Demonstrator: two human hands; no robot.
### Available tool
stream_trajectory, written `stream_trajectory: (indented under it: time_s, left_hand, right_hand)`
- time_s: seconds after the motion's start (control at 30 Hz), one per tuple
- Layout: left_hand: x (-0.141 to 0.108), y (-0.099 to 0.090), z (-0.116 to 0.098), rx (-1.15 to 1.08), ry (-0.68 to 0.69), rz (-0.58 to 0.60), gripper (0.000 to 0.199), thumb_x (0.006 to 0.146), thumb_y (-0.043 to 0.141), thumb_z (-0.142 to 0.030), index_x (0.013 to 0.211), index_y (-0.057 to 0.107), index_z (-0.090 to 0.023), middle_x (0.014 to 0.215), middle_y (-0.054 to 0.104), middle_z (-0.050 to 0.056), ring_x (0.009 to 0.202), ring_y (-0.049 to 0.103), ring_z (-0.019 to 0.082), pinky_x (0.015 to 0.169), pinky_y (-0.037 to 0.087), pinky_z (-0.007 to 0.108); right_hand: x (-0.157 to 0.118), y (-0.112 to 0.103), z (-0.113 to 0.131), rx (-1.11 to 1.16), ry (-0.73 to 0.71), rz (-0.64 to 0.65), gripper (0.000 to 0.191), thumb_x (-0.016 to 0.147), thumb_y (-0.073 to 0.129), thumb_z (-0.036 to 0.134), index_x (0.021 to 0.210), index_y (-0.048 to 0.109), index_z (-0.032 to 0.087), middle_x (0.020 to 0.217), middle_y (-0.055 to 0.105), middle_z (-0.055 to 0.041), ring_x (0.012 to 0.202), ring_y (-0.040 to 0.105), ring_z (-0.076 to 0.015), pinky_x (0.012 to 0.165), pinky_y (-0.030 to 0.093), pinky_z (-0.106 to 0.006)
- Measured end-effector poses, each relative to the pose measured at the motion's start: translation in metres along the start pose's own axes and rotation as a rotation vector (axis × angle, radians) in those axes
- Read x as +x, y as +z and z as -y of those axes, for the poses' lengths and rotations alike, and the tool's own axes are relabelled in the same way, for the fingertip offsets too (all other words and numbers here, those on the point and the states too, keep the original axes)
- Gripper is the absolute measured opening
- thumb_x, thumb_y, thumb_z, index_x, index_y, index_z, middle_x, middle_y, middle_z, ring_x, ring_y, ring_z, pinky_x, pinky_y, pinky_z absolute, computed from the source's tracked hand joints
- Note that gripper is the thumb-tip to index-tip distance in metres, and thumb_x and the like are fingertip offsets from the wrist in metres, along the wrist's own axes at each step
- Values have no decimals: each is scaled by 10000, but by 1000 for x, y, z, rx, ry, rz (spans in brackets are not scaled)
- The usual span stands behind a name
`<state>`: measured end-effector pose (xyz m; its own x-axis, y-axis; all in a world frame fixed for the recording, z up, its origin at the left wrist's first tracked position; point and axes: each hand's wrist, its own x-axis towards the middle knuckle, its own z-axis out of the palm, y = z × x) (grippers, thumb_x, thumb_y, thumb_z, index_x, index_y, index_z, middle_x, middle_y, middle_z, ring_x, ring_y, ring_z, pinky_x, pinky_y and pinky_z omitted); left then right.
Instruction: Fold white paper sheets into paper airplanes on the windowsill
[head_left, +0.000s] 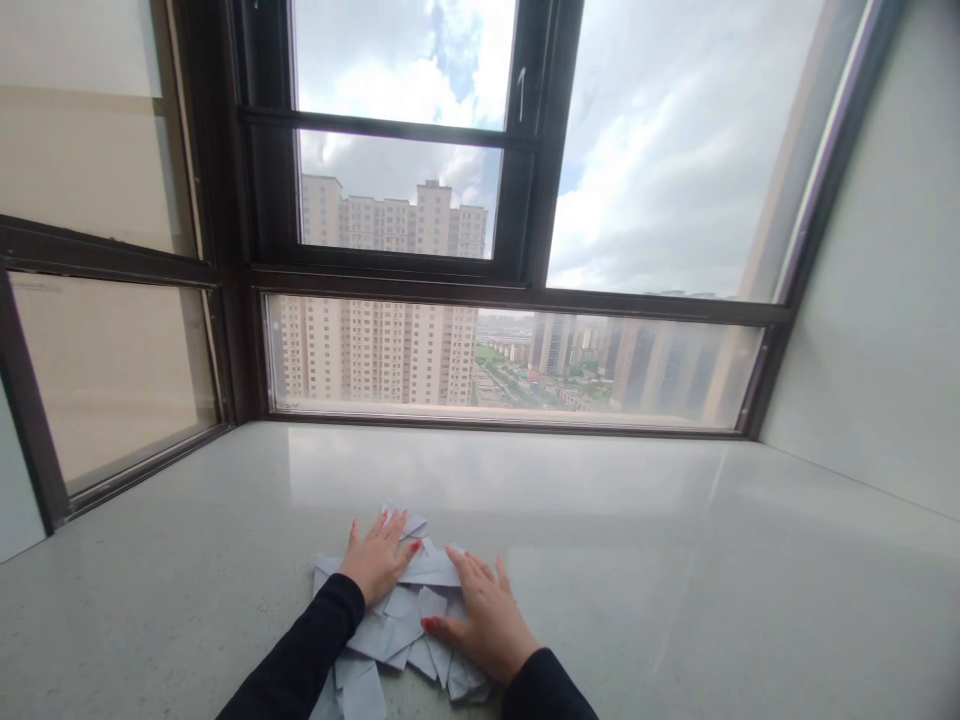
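Papers (400, 628) lie on a glossy ledge (660, 580) before windows (667, 160)

- Left hand (376, 563) spread over white paper (400, 630)
- Right hand (491, 618) at the paper's right side
- Pale windowsill (675, 590) beneath the paper
- Window (517, 293), tall buildings (382, 350) outside

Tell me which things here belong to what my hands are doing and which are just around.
Part of the work:
- loose heap of flat white paper pieces
- left hand, over the heap
- right hand, at its right side

Just around:
- pale, glossy sill
- dark brown window frame
- beige high-rise outside
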<state>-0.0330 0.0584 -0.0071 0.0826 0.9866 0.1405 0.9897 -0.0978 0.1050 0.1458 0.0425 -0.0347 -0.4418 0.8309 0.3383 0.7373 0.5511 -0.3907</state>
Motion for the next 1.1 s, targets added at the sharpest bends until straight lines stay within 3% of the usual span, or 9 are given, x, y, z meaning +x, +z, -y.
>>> stream_trajectory:
  time_s: [0.13, 0.27, 0.4, 0.5, 0.63, 0.73, 0.87, 1.0, 1.1]
  left_hand:
    - [-19, -17, -5, 24, 149, 80, 390, 848, 230, -326, 1203, 388, -351, 1333, 346, 44, 1201, 306, 289, 899, 188, 614]
    - [-45, -33, -13, -48, 12, 96, 490, 816, 236, -460, 1266, 301, -280, 1320, 359, 92, 1210, 280, 312, 889, 208, 616]
    - [-76, -21, -21, -16, -146, 98, 610, 739, 251, -601, 1264, 296, -294, 1355, 286, 82, 1230, 192, 366, 838, 150, 692]
    - [-88, -4, -22, -2, -217, 109, 678, 708, 234, -647, 1276, 271, -278, 1374, 230, 81, 1236, 148, 382, 825, 124, 711]
    - [-80, 2, -20, -55, -147, 82, 675, 737, 175, -625, 1301, 198, -256, 1387, 187, 65, 1255, 127, 331, 887, 139, 653]
    - [-72, -8, -29, -77, -107, 39, 676, 742, 178, -618, 1310, 164, -253, 1391, 174, 71, 1260, 106, 330, 888, 149, 649]
    - [-70, -20, -61, -48, -25, -22, 740, 718, 205, -644, 1319, 134, -219, 1405, 113, 60, 1268, -6, 326, 906, 71, 656]
    - [-57, -11, -85, -79, 139, 12, 748, 712, 290, -613, 1322, 54, -250, 1416, 35, 34, 1264, -70, 321, 919, 52, 645]
    - [-39, 2, -82, -103, 273, 63, 698, 714, 327, -584, 1311, 102, -301, 1419, 63, 36, 1265, -33, 333, 904, 68, 654]
  right_hand:
    - [6, 3, -4, 55, 75, -190, 412, 770, 454, 381, 1127, 490, 178, 1031, 605, -102, 970, 525, -248, 893, 316, -394]
    - [12, -4, -5, 50, 125, -389, 355, 824, 342, 413, 1045, 535, 213, 1059, 578, -90, 991, 508, -233, 879, 324, -402]
    - [13, -4, -8, 31, 225, -486, 413, 837, 272, 450, 1033, 538, 202, 1144, 505, -119, 1060, 450, -253, 893, 297, -454]
    - [11, 8, -10, 87, 234, -433, 469, 829, 267, 472, 992, 565, 148, 1142, 492, -167, 1085, 427, -271, 864, 352, -429]
    - [10, 23, -9, 245, 189, -338, 465, 826, 283, 471, 1013, 559, 147, 1185, 465, -157, 1108, 415, -257, 878, 373, -406]
    - [13, 18, -8, 346, 197, -428, 451, 837, 281, 446, 1092, 504, 148, 1228, 424, -147, 1148, 370, -243, 911, 345, -411]
    - [17, 1, -11, 426, 224, -584, 458, 851, 234, 429, 1101, 486, 140, 1195, 447, -144, 1170, 329, -234, 946, 292, -427]
    - [17, -10, -15, 458, 236, -669, 470, 853, 190, 435, 1072, 489, 146, 1166, 453, -139, 1148, 342, -224, 948, 275, -422]
    - [18, -10, -19, 463, 254, -695, 463, 848, 192, 444, 1028, 508, 159, 1132, 473, -132, 1121, 364, -225, 938, 279, -421]
